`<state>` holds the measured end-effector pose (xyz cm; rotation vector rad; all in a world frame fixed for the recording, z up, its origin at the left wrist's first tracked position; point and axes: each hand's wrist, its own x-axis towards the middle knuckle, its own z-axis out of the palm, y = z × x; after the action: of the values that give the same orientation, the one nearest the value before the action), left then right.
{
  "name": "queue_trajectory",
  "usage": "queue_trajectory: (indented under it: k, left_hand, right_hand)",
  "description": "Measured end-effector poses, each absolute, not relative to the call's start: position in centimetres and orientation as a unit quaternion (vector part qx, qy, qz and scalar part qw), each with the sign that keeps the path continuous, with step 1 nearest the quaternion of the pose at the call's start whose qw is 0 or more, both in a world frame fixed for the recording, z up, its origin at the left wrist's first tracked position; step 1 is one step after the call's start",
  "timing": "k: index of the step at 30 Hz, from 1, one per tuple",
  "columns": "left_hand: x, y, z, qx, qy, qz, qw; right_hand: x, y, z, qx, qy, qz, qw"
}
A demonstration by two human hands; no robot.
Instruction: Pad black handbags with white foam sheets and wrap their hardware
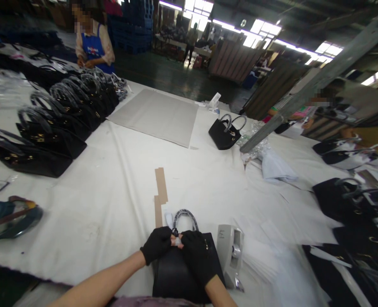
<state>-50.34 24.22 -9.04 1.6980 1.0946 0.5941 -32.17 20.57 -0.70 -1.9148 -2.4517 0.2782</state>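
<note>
A black handbag (176, 273) stands in front of me at the table's near edge. Its raised handle (185, 212) has shiny clear plastic around it. Both my hands wear black gloves with bare fingertips. My left hand (159, 244) and my right hand (197, 251) meet at the foot of the handle, fingertips pinched together around a small whitish piece (177, 241) that looks like plastic. The right hand covers part of the bag's top and front. A grey tape dispenser (230, 251) marked with a letter or number sits just right of the bag.
Brown card strips (161, 185) lie beyond the bag. A row of black handbags (51, 136) lines the left, near a cap-like visor (13, 217). Farther off are a grey sheet (157, 115), another handbag (225, 133) and a slanting metal post (298, 94). More bags (342, 200) crowd the right. Co-workers stand around.
</note>
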Motion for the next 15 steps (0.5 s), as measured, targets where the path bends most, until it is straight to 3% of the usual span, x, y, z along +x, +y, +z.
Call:
queue_trajectory:
  k: [10,15]
  left_hand:
    - [-49.4,23.5,-7.4,0.858,0.398,0.199,0.257]
    - [-49.1,23.2,-8.4,0.877,0.373,0.227,0.198]
  right_hand:
    - [-32.1,20.0,-2.0,-0.622,-0.768,0.148,0.038]
    - [-32.6,19.3,-1.7,-0.637,-0.745,0.163,0.108]
